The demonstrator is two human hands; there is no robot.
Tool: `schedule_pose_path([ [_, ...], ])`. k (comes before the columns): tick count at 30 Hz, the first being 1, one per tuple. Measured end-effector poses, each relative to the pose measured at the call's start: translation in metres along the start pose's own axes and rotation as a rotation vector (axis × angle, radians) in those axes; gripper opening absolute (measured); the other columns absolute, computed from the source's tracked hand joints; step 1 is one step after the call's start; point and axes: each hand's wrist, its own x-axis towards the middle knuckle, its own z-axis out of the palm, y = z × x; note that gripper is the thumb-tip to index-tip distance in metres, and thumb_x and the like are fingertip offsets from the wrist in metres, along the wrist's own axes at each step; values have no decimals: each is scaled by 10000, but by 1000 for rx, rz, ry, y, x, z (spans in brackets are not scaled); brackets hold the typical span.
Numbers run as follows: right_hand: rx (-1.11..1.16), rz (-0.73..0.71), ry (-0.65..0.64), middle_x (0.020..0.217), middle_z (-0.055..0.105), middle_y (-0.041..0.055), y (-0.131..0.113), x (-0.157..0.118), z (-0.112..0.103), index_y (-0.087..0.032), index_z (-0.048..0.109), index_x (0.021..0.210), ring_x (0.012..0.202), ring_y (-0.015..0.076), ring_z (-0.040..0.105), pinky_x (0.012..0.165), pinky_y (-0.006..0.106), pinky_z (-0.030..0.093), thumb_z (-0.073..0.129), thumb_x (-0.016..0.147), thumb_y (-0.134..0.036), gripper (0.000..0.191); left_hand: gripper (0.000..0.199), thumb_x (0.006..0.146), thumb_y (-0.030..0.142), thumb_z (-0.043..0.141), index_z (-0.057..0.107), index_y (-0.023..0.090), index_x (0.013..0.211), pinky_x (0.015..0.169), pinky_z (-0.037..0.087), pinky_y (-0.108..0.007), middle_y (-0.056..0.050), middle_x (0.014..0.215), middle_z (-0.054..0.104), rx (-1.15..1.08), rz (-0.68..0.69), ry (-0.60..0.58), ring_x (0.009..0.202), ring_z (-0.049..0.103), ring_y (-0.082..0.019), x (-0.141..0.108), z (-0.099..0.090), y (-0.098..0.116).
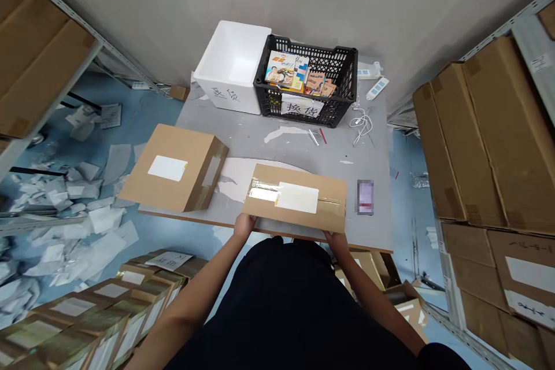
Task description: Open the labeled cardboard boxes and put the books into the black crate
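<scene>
A taped cardboard box point(295, 198) with a white label lies on the grey table point(277, 147), near its front edge. My left hand point(245, 225) grips the box's near left corner, and my right hand point(336, 238) holds its near right corner. A second cardboard box point(171, 167), also with a white label, lies to the left, overhanging the table's left edge. Behind them stand a white foam box point(229, 63) and a black plastic crate point(303, 49) holding several booklets and packets.
A blurred phone point(365, 196) lies right of the box. Power strips point(376, 88), a white cable point(361, 124) and small tools point(313, 137) sit further back. Shelves of cardboard boxes flank the table, and paper scraps point(82, 219) litter the blue floor at left.
</scene>
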Motion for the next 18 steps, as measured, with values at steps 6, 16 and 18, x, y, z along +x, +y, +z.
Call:
schedule_pose_path([
  [6,-144,-41,38,949,709,160,-3,11,-2,-211,637,912,961,336,659,826,431,482,494,870,-473,300,525,493,272,814,691,207,998,1005,387,-530,-162,1130,681,28,-20,-137,1136,578,-419,5,-31,24],
  [16,-114,-83,39,898,688,101,-9,17,0,-237,566,859,868,276,650,735,347,463,444,906,-462,261,613,793,456,685,531,304,1366,1193,130,-503,-71,1446,471,94,638,43,1435,235,-348,-34,-38,178],
  [18,-95,-99,40,883,681,93,-5,16,0,-233,578,858,859,268,640,741,349,468,461,892,-419,223,496,785,456,698,639,284,1246,1181,132,-526,-107,1364,536,165,665,113,1403,284,-375,-30,-24,186],
])
